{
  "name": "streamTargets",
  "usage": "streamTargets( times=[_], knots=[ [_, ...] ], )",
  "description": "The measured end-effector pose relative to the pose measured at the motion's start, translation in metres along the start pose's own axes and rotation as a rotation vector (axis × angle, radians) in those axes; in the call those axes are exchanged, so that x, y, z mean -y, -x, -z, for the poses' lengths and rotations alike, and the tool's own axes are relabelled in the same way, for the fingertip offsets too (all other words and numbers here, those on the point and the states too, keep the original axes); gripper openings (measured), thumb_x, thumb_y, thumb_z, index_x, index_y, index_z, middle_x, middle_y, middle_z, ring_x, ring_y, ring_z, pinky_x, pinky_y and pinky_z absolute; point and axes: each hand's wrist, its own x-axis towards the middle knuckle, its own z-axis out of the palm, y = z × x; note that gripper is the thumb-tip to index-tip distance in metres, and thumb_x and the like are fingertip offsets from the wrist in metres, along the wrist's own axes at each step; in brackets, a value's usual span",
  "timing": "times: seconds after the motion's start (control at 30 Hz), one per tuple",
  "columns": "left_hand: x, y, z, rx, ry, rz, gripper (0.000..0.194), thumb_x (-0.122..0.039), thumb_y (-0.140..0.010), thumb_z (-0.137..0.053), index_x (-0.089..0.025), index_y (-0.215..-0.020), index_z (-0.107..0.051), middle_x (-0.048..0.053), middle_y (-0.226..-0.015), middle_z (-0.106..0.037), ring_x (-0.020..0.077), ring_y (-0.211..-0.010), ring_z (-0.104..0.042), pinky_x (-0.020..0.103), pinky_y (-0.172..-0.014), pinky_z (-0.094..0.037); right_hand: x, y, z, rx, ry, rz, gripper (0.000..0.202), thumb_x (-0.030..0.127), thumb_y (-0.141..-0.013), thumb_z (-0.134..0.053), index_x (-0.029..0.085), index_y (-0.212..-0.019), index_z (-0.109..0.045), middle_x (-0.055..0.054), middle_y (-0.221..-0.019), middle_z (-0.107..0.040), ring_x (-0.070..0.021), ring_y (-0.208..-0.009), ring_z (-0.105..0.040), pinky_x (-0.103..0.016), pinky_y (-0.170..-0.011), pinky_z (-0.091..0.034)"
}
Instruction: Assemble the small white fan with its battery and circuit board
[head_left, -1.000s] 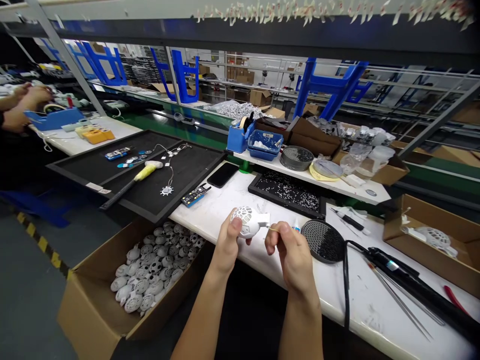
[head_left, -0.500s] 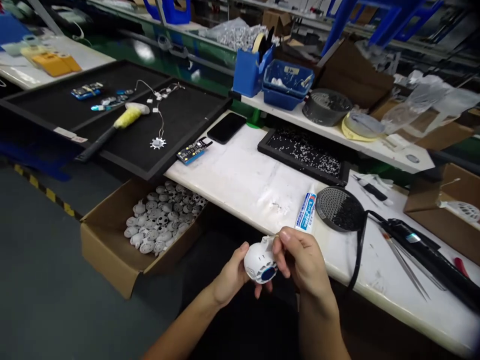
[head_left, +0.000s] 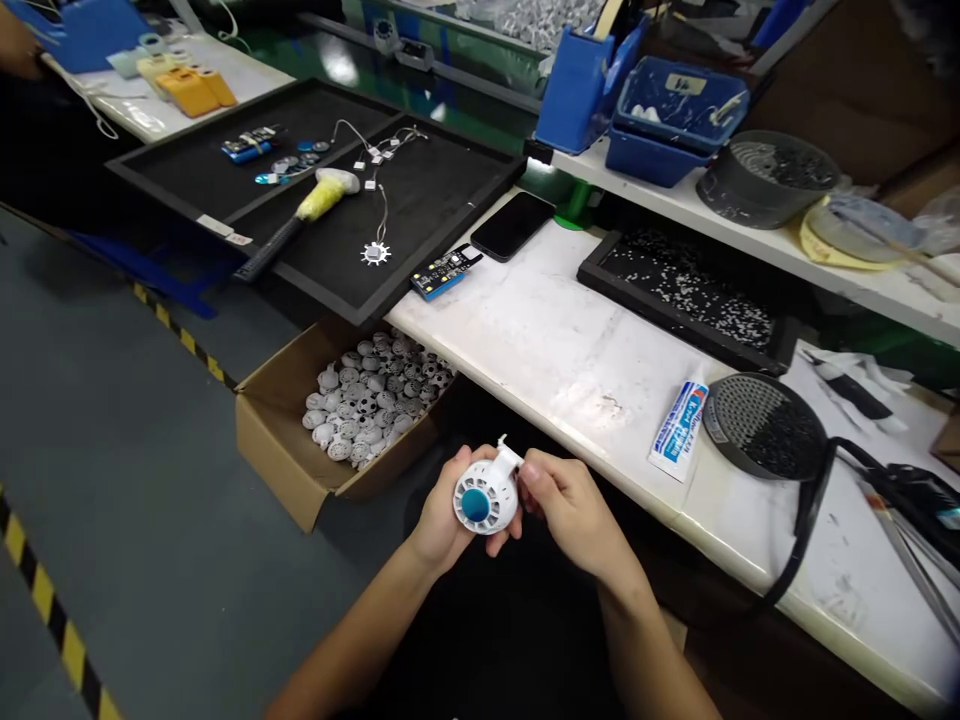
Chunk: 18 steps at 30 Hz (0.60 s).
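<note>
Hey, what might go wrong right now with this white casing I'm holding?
Two risks, I think. The left hand holds the white casing, with the right hand close beside its neck, beyond the edge of the bench, so a slip might drop it. Also, the black cord hangs over that edge, where an arm might snag it.

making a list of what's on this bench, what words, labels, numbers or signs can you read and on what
Blue-and-white tube: "K-7", then blurred characters; its other print is unreadable.
Blue bin: pale label, too small to read.
Large black tray: two white labels, too small.
White shell: no text seen.
</note>
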Motion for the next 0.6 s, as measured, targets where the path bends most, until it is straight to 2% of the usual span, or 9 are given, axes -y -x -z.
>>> streamTargets(
  times=[0.13,0.23,0.4,0.5,0.6],
  knots=[
    [-0.002,0.008,0.001,-0.114,-0.162,0.051,0.057,-0.067,-0.107,-0.037,-0.016,-0.107,-0.061,0.003,-0.058,-0.066,0.0167,-0.043,-0.061,0.02,-0.033,-0.044,-0.01,-0.008,-0.007,0.007,0.087,-0.032,0.051,0.056,-0.112,-0.05,0.02,-0.078,-0.056,0.002,-0.066,-0.061,-0.0136,-0.064,-0.054,-0.028,-0.064,-0.038],
    [-0.004,0.008,0.004,-0.146,-0.239,0.067,0.058,-0.07,-0.105,-0.041,-0.016,-0.102,-0.062,0.001,-0.059,-0.063,0.0145,-0.043,-0.059,0.018,-0.034,-0.043,-0.022,-0.007,-0.006,0.011,0.097,-0.024,0.051,0.057,-0.112,-0.05,0.019,-0.077,-0.055,0.001,-0.072,-0.059,-0.0137,-0.067,-0.05,-0.028,-0.064,-0.035],
    [-0.007,0.0,0.01,-0.091,-0.355,0.048,0.057,-0.069,-0.105,-0.043,-0.016,-0.102,-0.064,0.004,-0.077,-0.071,0.0135,-0.051,-0.065,0.019,-0.039,-0.048,-0.046,0.005,0.0,-0.017,0.043,-0.025,0.048,0.056,-0.111,-0.052,0.019,-0.08,-0.057,0.001,-0.075,-0.055,-0.0144,-0.071,-0.048,-0.028,-0.066,-0.036],
    [-0.007,-0.004,0.011,-0.043,-0.404,0.084,0.056,-0.067,-0.106,-0.044,-0.015,-0.103,-0.066,0.004,-0.075,-0.07,0.0116,-0.05,-0.062,0.017,-0.039,-0.047,-0.058,0.015,0.002,-0.069,0.009,-0.019,0.045,0.054,-0.111,-0.052,0.019,-0.084,-0.06,0.0,-0.079,-0.056,-0.0152,-0.074,-0.05,-0.028,-0.068,-0.038],
    [-0.007,-0.007,0.009,0.024,-0.401,0.129,0.057,-0.066,-0.107,-0.042,-0.015,-0.103,-0.067,0.007,-0.086,-0.074,0.0102,-0.051,-0.062,0.016,-0.038,-0.046,-0.063,0.024,0.003,-0.1,-0.011,0.012,0.046,0.053,-0.112,-0.05,0.019,-0.082,-0.059,0.0,-0.079,-0.056,-0.0153,-0.074,-0.05,-0.028,-0.07,-0.039]
  ],
)
